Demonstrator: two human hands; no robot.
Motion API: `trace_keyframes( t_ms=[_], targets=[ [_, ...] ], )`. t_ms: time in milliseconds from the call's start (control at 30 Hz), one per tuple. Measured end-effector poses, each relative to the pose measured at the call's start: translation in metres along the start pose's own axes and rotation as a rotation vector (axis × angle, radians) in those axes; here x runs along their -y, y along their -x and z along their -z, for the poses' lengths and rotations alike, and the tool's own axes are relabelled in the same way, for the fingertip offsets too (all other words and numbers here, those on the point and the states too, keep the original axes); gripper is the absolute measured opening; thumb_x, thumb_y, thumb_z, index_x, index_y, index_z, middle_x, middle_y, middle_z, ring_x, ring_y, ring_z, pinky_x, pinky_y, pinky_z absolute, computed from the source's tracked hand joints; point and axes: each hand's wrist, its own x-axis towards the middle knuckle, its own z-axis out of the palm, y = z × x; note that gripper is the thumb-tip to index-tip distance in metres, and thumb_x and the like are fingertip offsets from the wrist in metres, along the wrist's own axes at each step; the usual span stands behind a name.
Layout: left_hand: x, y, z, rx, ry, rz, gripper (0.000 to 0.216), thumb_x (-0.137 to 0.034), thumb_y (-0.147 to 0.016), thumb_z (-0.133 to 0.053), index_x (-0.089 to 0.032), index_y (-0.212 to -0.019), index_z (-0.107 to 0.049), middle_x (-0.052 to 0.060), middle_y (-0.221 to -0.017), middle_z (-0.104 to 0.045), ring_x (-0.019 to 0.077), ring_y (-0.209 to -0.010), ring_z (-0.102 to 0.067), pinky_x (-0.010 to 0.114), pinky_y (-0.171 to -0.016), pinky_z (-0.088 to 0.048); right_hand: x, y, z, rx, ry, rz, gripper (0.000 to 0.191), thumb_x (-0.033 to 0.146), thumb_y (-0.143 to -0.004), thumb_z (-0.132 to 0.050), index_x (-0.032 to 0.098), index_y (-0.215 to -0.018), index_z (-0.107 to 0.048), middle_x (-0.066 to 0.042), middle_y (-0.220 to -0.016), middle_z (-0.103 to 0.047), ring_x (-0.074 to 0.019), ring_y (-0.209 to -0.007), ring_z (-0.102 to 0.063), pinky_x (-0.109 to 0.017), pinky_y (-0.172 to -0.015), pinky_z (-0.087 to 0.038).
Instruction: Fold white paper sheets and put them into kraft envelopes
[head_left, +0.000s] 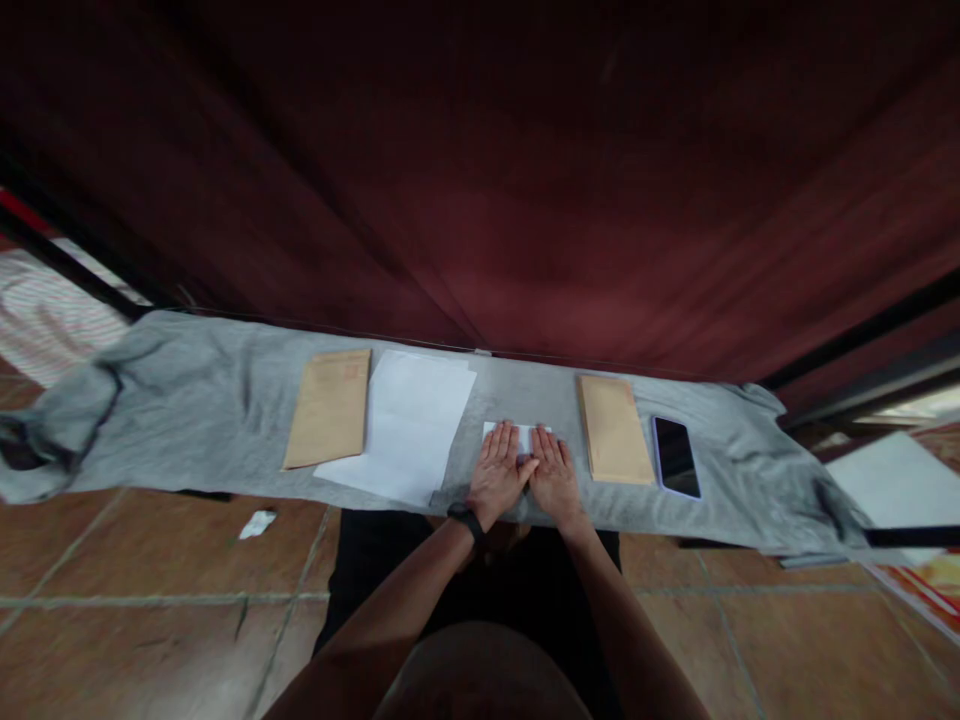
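Both palms press down flat on a small piece of white paper (525, 440), apparently folded, which shows only around the fingertips. My left hand (496, 470) has its fingers stretched out, and a dark band circles that wrist. Beside it my right hand (553, 475) lies with fingers extended, the thumbs meeting in the middle. To the left are larger white sheets (416, 420), partly under a stack of brown envelopes (330, 408). On the right, near my right hand, rests another stack of brown envelopes (616, 430).
A phone (676, 457) with a dark screen lies right of the envelopes. Grey cloth (225, 400) covers the narrow work surface. Dark red fabric (480, 230) rises behind its far edge. A crumpled white scrap (257, 524) is on the tiled floor (150, 550).
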Motion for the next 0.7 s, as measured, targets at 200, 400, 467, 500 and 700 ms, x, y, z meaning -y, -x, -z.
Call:
trace_keyframes(
  t_ms=[200,400,467,500,700],
  targets=[
    [0.012,0.009,0.0,-0.033,-0.015,0.014,0.071,-0.052,-0.103,-0.033,-0.006,-0.156,-0.029,0.019,-0.163,-0.031,0.0282,-0.154,-0.023,0.049,-0.125,-0.021,0.0,0.001,0.001,-0.011,-0.012,-0.013,0.056,0.027,-0.103,-0.035,0.009,-0.156,-0.034,-0.017,-0.158,-0.041,-0.0286,-0.147,-0.036,-0.05,-0.119,-0.027],
    [0.019,0.015,0.004,0.003,-0.06,0.054,0.072,-0.051,-0.101,-0.036,-0.007,-0.157,-0.028,0.018,-0.165,-0.027,0.0281,-0.155,-0.02,0.048,-0.126,-0.016,-0.002,0.009,0.001,-0.046,0.003,-0.019,0.055,0.029,-0.104,-0.033,0.007,-0.154,-0.037,-0.02,-0.157,-0.042,-0.0311,-0.145,-0.039,-0.052,-0.116,-0.03],
    [0.021,0.016,0.005,0.014,-0.064,0.065,0.074,-0.053,-0.1,-0.038,-0.007,-0.157,-0.027,0.017,-0.165,-0.026,0.0283,-0.155,-0.019,0.048,-0.127,-0.015,-0.005,0.013,0.001,-0.057,0.004,-0.032,0.056,0.031,-0.105,-0.033,0.007,-0.155,-0.035,-0.021,-0.157,-0.042,-0.0308,-0.145,-0.039,-0.052,-0.116,-0.031],
    [0.021,0.016,0.005,0.02,-0.063,0.066,0.074,-0.053,-0.1,-0.038,-0.008,-0.157,-0.026,0.017,-0.165,-0.026,0.0283,-0.155,-0.019,0.048,-0.127,-0.015,-0.006,0.015,0.001,-0.06,0.007,-0.039,0.056,0.032,-0.105,-0.032,0.007,-0.156,-0.035,-0.021,-0.157,-0.042,-0.0307,-0.144,-0.04,-0.052,-0.116,-0.031],
    [0.024,0.017,0.007,0.041,-0.053,0.06,0.074,-0.055,-0.099,-0.037,-0.011,-0.157,-0.029,0.016,-0.166,-0.025,0.0287,-0.155,-0.02,0.049,-0.126,-0.015,-0.013,0.028,0.001,-0.059,0.024,-0.085,0.057,0.036,-0.107,-0.029,0.008,-0.156,-0.033,-0.02,-0.156,-0.043,-0.0303,-0.143,-0.042,-0.052,-0.116,-0.031]
  ],
)
